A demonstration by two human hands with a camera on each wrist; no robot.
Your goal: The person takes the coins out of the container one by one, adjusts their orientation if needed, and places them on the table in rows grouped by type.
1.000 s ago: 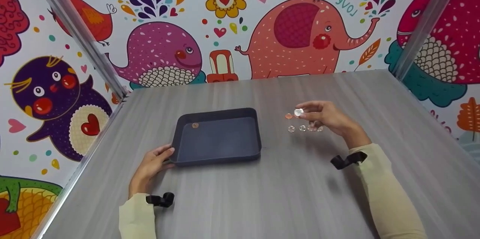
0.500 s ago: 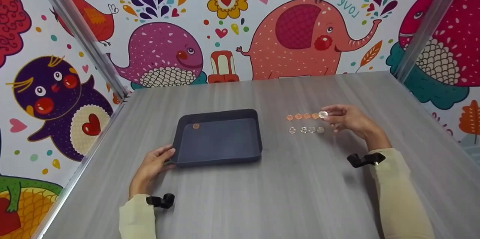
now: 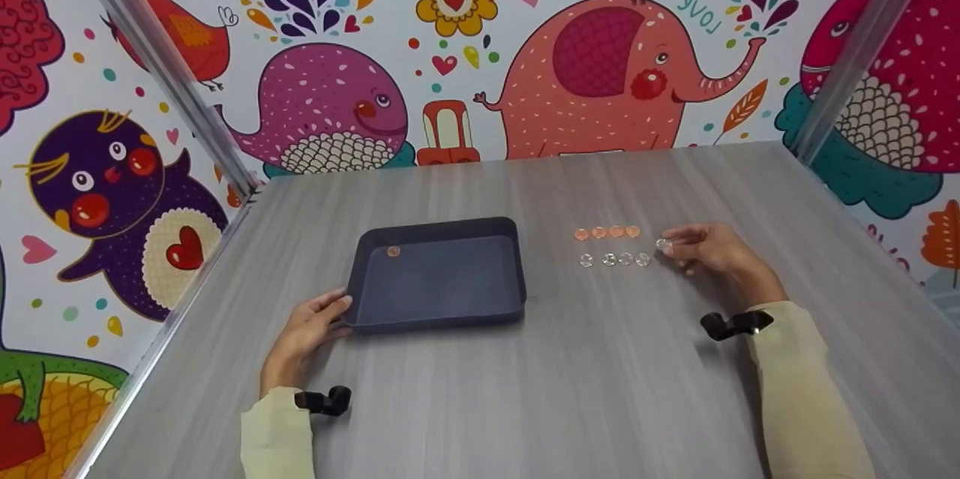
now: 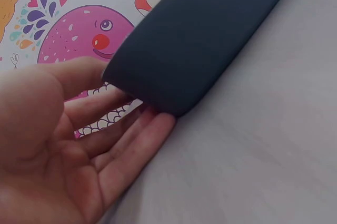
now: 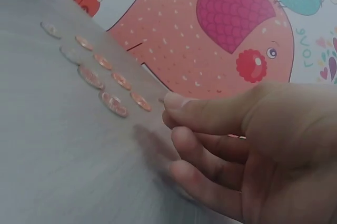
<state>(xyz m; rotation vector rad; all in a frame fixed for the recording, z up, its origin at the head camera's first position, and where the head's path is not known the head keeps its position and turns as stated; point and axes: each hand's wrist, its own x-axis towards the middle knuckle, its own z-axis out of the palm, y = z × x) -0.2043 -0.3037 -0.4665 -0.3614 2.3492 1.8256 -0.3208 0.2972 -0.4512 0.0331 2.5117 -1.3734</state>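
Note:
My left hand (image 3: 302, 330) grips the near left corner of a dark blue-grey rectangular tray (image 3: 439, 325), thumb on the rim and the other fingers at its side and underside. Inside the tray, near its far left corner, lies one copper coin (image 3: 394, 251). Between thumb and fingertip my right hand (image 3: 716, 252) pinches a silver coin (image 3: 663, 245), raised a little over the table at the right end of two rows. The far row holds several copper coins (image 3: 616, 231); the near row has several silver coins (image 3: 609, 260). In the right wrist view the fingers hide most of the pinched coin.
Everything rests on a grey wood-grain table (image 3: 555, 396). Behind it stands a wall (image 3: 465, 13) with cartoon animals, crossed by metal posts (image 3: 161, 73) at the sides. Each wrist bears a black camera (image 3: 739, 323).
My right hand has moved right with the silver coin, from over the far row to past its right end, then slightly nearer. The copper row has come into view. The left hand and tray stay put.

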